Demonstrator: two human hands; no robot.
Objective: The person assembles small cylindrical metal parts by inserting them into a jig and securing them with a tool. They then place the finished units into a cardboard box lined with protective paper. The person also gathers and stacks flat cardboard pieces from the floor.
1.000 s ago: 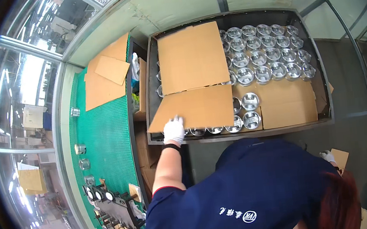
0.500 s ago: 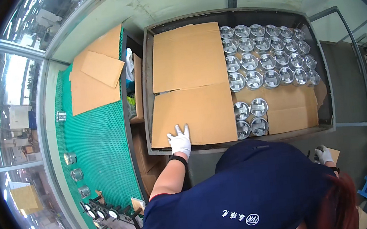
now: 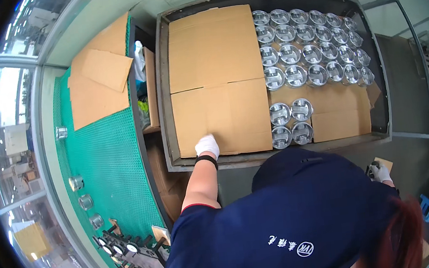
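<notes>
My left hand (image 3: 207, 146), in a white glove, rests on the near edge of a flat cardboard sheet (image 3: 233, 116). Its fingers look curled in, with nothing visible in them. A second cardboard sheet (image 3: 213, 48) adjoins this one on the far side; together they cover the left half of a large dark-rimmed crate (image 3: 165, 87). Rows of shiny metal pistons (image 3: 312, 54) stand in the right half, and a small group of pistons (image 3: 292, 123) is nearer me. Low at the far right, my gloved right hand (image 3: 380, 171) closes around something dark, partly hidden, beside a small cardboard piece (image 3: 384, 163).
Left of the crate is a bench with a green mat (image 3: 112, 160), bearing cardboard pieces (image 3: 99, 83), several single pistons (image 3: 85, 202) and dial gauges (image 3: 118, 250). A metal frame (image 3: 419, 70) stands at the right. A blue stool (image 3: 428, 208) is on the floor.
My left hand's spread fingers have curled in on the cardboard. The gap between the two sheets has closed, and the near sheet lies straighter. The whole view has shifted, with the crate now higher.
</notes>
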